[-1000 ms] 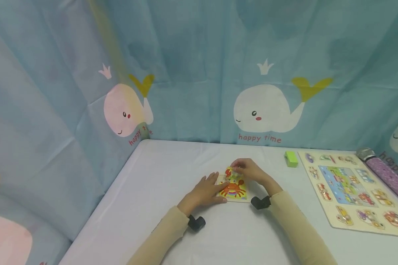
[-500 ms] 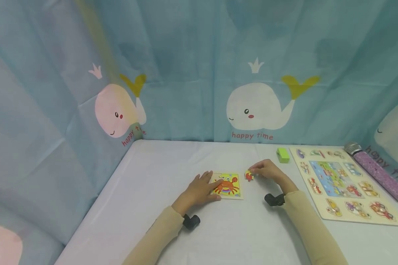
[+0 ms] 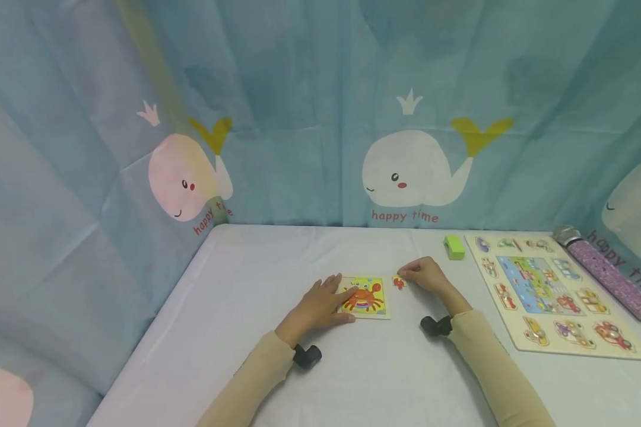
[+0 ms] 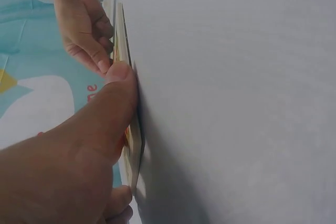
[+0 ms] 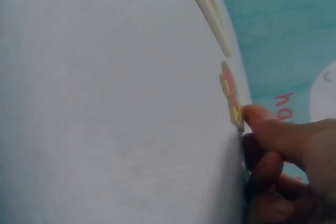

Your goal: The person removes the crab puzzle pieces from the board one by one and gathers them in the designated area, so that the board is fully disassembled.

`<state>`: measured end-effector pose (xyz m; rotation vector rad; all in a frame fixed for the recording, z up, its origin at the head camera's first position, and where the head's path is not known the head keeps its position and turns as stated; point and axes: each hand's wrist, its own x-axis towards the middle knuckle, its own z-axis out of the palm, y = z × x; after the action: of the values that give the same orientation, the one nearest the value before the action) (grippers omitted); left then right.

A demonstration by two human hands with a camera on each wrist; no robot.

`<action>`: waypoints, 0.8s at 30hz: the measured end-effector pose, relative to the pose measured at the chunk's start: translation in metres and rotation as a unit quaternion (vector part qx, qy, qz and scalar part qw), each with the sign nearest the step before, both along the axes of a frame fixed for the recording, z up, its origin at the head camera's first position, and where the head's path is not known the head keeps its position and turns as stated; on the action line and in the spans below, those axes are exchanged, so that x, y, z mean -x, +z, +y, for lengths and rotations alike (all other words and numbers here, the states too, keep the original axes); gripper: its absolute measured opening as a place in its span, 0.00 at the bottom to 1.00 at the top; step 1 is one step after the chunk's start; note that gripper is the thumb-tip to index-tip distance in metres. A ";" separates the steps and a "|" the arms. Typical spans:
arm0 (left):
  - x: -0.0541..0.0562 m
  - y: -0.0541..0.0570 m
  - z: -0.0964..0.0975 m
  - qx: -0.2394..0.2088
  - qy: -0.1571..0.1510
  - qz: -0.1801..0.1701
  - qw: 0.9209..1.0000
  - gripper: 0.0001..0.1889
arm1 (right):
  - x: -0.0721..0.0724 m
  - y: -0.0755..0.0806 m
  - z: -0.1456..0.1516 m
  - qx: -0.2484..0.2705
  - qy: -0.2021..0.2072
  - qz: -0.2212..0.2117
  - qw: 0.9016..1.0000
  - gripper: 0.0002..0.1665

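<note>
A small red-and-yellow puzzle piece (image 3: 399,282) is lying on the white table (image 3: 379,379), just beside the right edge of a square crab puzzle (image 3: 367,301) and apart from it. The right hand (image 3: 428,275) is pinching the piece's edge, thumb and fingertip nearly closed together, the other fingers curling. The left hand (image 3: 320,307) is resting on the crab puzzle's left side, fingers spreading and gripping nothing. Farther right, a green block (image 3: 453,248), a large puzzle board (image 3: 514,320) and a glittery pink microphone (image 3: 611,276) are lying. Behind, a blue whale-print curtain (image 3: 288,89) is hanging.
</note>
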<state>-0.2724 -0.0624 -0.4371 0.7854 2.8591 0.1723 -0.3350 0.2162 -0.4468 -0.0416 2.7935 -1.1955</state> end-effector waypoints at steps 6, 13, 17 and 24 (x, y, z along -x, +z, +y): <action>0.000 0.000 0.001 0.000 -0.002 0.006 1.000 0.35 | 0.001 0.004 -0.011 0.008 0.006 -0.005 1.000 0.13; -0.001 0.002 0.002 0.001 -0.014 0.005 1.000 0.33 | 0.000 0.015 -0.054 0.001 0.172 0.034 0.985 0.10; -0.001 0.000 0.003 0.000 -0.022 0.008 1.000 0.33 | -0.003 0.014 -0.071 0.010 0.211 0.034 0.977 0.11; -0.004 -0.002 0.002 0.001 -0.012 0.005 1.000 0.32 | -0.005 0.004 -0.082 -0.010 0.217 0.043 0.975 0.11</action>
<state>-0.2687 -0.0608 -0.4394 0.8219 2.8582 0.1639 -0.3305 0.1346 -0.4430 -0.6768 2.6617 -1.0748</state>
